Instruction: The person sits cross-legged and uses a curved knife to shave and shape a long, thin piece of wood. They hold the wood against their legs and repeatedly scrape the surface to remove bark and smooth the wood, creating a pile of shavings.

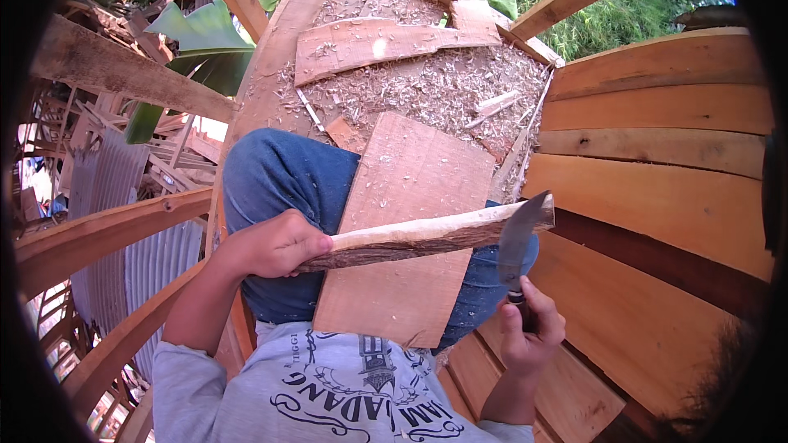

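My left hand [283, 244] is closed around the left end of a long piece of wood [410, 234]. Dark bark runs along its near side, while the upper face is pale and freshly cut. A knife [519, 238] with a broad grey blade and dark handle is gripped in my right hand [532, 324]. Its blade stands across the wood near the right end; whether it bites in or only touches, I cannot tell. Beneath the wood, a flat wooden board [402, 295] lies across my lap, over my jeans [283, 172].
Shavings [427, 82] litter the floor ahead, around a shaped plank [361, 49] and several offcuts. A wall of horizontal boards [657, 197] stands close on my right. Wooden rails [123, 238] run along my left, with corrugated metal sheets [164, 262] and scrap wood beyond them.
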### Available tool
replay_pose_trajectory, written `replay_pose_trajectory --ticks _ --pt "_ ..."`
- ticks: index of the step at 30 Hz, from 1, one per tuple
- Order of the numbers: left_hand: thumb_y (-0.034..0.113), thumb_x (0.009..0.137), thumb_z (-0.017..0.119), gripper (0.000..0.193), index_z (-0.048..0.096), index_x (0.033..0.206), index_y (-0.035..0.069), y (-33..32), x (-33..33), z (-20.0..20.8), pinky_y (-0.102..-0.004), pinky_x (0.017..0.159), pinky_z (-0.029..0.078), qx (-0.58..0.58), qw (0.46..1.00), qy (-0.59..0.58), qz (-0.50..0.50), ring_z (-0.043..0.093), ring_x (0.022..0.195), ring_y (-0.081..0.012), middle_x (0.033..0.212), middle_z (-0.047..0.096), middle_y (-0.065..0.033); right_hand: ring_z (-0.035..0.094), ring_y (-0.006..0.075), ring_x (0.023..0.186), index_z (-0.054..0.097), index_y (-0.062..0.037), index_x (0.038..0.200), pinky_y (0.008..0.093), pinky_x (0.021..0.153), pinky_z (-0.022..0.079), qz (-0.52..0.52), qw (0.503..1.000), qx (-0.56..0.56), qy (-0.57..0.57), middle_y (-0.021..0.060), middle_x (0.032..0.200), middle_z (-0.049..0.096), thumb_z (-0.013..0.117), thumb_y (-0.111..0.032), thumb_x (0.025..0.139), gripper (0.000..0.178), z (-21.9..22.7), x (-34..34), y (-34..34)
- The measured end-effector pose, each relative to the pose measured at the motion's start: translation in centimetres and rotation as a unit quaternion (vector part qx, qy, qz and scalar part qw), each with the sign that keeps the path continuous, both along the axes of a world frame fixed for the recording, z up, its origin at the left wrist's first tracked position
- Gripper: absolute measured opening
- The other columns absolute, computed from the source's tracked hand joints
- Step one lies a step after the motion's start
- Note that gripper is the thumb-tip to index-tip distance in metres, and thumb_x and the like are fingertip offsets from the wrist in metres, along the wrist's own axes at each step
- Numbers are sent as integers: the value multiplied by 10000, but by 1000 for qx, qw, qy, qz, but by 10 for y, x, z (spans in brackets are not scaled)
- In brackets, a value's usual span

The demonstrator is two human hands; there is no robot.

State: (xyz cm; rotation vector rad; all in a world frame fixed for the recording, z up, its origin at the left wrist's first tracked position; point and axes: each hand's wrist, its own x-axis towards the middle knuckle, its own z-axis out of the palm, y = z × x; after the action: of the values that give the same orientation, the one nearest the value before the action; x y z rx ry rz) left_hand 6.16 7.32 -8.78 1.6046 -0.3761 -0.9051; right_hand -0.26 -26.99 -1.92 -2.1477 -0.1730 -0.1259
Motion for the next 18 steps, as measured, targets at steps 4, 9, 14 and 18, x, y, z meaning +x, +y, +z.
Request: replay_pose_trajectory --ticks 4,9,14,18 --pt "309 970 401 497 455 598 -16 1 -3 -7 -337 447 369 -10 997 -72 -1 460 406 -221 460 432 -115 512 70 520 556 13 1145 182 476 383 -62 995 75 12 88 726 618 623 -72 844 320 5 -8 -2" --pt "341 968 382 527 408 567 0 -3 -4 -4 -345 440 350 -9 997 -80 12 436 399 -249 458 400 -118 474 81 464 505 4 1180 188 412 345 105 988 -111 17 97 704 589 592 -157 896 337 13 4 2" --pt "301 967 404 487 442 601 -19 0 -4 -4 -353 460 356 -13 997 -73 4 432 416 -254 476 409 -139 500 53 525 620 13 1081 180 489 364 -176 961 214 8 67 714 630 677 -34 788 302 14 -6 11" --pt "282 965 419 468 462 619 -29 0 -4 -2 -358 472 359 -5 998 -67 11 431 425 -257 484 415 -149 473 65 474 538 9 1159 182 411 339 92 992 -89 19 88 699 598 603 -109 877 312 12 0 4"
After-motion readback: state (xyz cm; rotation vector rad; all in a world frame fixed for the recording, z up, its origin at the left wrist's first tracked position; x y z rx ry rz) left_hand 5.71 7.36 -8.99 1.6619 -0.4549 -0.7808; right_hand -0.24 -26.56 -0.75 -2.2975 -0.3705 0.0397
